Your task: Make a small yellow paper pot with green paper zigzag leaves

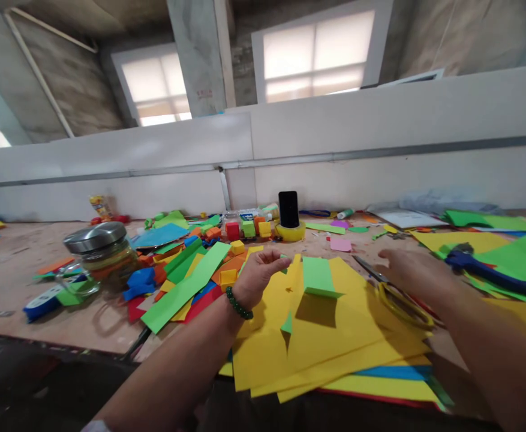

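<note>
a brown, lightly stained counter [6, 258] runs across the whole view, backed on the far side by a low white partition [316, 183] with a grey rail. beyond it stand bare concrete walls, a pillar [200, 60] and pale windows [316, 51].

the counter's near edge slopes down from the left and ends over a dark space; the yellow sheets [263, 351] reach that edge, with blue and red paper showing beneath them. the brown surface shows widest on the far left, beyond the jar [110, 261], and again in a thin band between the sheets and the pink slip [340, 245]. on the right, room is tight: the blue-handled tool [492, 271] lies on more green and yellow paper. on the left, a long green strip [188, 288] slants over a heap of scraps beside the sheets, while small cubes [248, 228] and a phone [288, 208] (propped upright on a yellow roll [292, 233]) line the far side.

the folded green paper [317, 273] sits on the yellow sheets, between the two hands and touched by neither. the left hand [260, 273] is just left of it, fingers curled toward the thumb with a green bit by the tips; whether it is gripped, i cannot tell. the right hand [409, 267] is to the right (blurred), above the scissors [402, 309]; i cannot tell how its fingers stand. the hands are well apart.
</note>
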Motion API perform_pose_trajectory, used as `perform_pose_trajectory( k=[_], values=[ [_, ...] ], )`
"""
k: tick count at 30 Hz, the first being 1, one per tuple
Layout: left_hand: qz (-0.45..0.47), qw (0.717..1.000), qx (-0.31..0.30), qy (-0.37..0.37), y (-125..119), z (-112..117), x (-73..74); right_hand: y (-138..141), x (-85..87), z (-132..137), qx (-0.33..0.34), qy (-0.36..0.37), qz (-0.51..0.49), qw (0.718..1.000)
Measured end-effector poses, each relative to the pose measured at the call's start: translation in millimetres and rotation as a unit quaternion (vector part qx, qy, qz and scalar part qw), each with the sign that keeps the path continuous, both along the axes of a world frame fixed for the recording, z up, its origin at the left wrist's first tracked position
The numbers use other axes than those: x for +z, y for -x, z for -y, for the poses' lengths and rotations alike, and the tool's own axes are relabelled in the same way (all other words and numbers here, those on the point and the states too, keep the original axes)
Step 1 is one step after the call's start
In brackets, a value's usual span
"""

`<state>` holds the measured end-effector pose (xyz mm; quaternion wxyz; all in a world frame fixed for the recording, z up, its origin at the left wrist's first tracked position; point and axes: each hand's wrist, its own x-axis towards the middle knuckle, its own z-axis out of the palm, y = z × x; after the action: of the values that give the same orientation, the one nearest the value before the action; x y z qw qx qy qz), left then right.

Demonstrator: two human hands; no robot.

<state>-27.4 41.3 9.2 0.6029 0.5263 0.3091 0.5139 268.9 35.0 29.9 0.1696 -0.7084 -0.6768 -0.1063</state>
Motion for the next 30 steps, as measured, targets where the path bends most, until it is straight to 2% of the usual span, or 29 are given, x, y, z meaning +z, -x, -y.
perform_pose_trajectory(
  k=[3, 4, 6, 7, 9, 14, 21, 24, 28, 30],
  values=[
    [-0.012, 1.0, -0.015, 0.005, 1, -1, 0.0, 43, 15.0, 7, 0.113, -0.041, -0.039, 0.992],
    [-0.021, 0.999, -0.027, 0.011, 2, -1, -0.1, 60, 18.8, 11, 0.219, -0.075, -0.095, 0.968],
    [-0.04, 0.997, -0.053, 0.034, 2, -1, -0.6, 89, 22.9, 18, 0.379, -0.079, -0.14, 0.911],
    [-0.045, 0.996, -0.064, 0.048, 3, -1, -1.0, 101, 23.1, 21, 0.425, -0.086, -0.156, 0.888],
    [-0.053, 0.992, -0.092, 0.07, 3, -1, -2.0, 114, 19.8, 25, 0.464, -0.077, -0.183, 0.863],
    [-0.068, 0.981, -0.158, 0.089, 0, 1, -4.9, 113, 3.1, 24, 0.451, -0.058, -0.29, 0.842],
    [-0.045, 0.982, -0.16, 0.087, 0, 1, -5.2, 114, -6.5, 20, 0.389, -0.008, -0.402, 0.829],
    [-0.047, 0.984, -0.165, 0.051, 4, -1, -2.7, 112, -6.4, 16, 0.346, -0.006, -0.461, 0.817],
    [-0.018, 0.991, -0.125, -0.031, 5, -2, 0.2, 110, -3.5, 16, 0.308, -0.013, -0.502, 0.808],
    [-0.037, 0.991, -0.098, -0.087, 3, 1, 1.7, 112, -2.3, 18, 0.309, -0.006, -0.505, 0.806]
  ],
)
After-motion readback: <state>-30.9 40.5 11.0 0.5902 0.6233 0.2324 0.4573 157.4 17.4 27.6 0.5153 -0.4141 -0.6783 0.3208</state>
